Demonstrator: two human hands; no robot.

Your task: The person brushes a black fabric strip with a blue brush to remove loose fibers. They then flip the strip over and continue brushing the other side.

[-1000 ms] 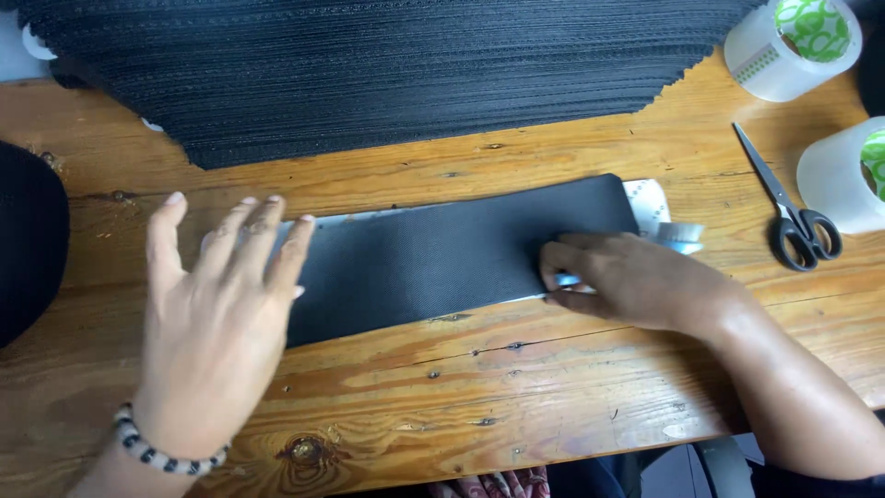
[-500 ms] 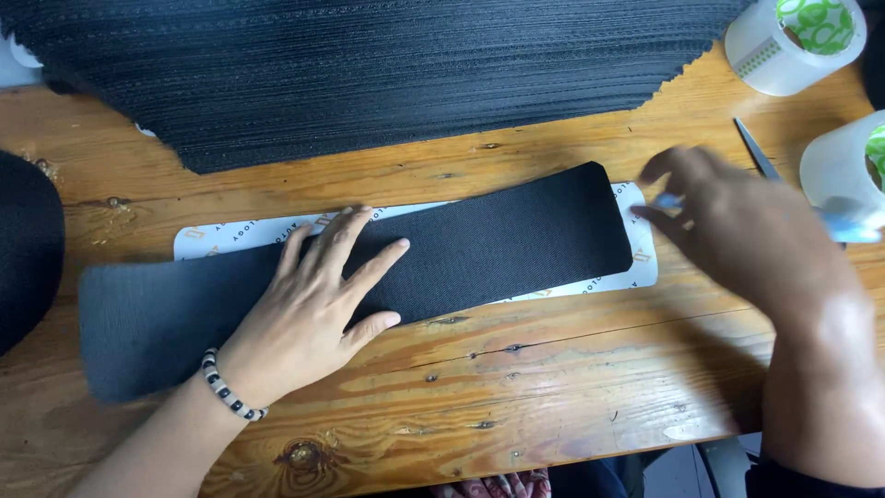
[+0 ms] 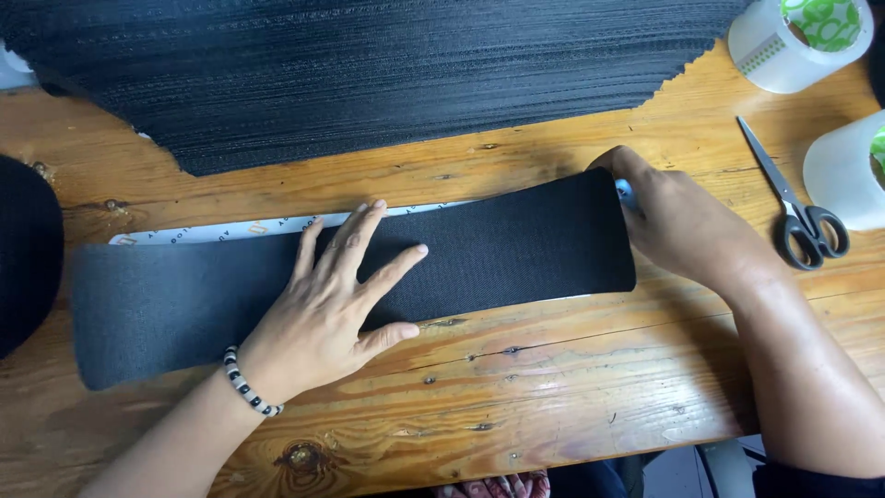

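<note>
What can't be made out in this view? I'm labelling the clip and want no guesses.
- White strip, head view: mostly hidden under the black fabric piece.
- Right hand: fingertips hidden at the fabric's end, so its grip is unclear.
- Tape roll: cut off by the right edge.
- Dark round thing: cut off at the left edge.

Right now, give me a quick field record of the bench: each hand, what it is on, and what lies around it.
left hand: flat, fingers spread, pressing on the black fabric strip
right hand: at the strip's right end, fingertips on its edge
under strip: white paper template, its top edge showing
behind: stack of black fabric
right side: scissors, closed; two clear tape rolls
surface: wooden table
</note>
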